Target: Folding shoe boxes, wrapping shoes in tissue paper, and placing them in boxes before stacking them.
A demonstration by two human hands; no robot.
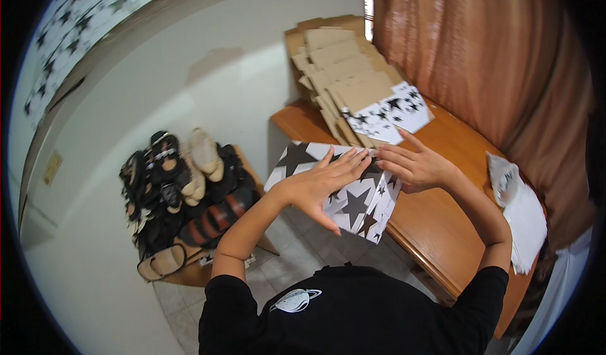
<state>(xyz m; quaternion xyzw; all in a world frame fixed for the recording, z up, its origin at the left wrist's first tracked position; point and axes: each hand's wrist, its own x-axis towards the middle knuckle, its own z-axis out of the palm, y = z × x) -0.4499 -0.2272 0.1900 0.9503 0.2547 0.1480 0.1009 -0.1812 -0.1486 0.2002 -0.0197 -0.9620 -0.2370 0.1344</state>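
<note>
A white cardboard box [349,205] printed with black and dark grey stars is in front of me, at the left edge of the wooden table. My left hand [325,184] lies across its top, fingers stretched out toward the far right edge and thumb spread toward me. Over the box's far right corner, my right hand [413,164] has its fingers extended, the tips close to those of the left hand. Neither hand is wrapped around anything. The underside of the box is hidden from view.
Flattened brown cardboard boxes [363,80] are piled at the table's far end, with a star-printed sheet [394,112] on the near side. White bags or papers [525,229] lie by the curtain [505,71]. Left of the table [435,238], several shoes [205,156] crowd a low wooden stand.
</note>
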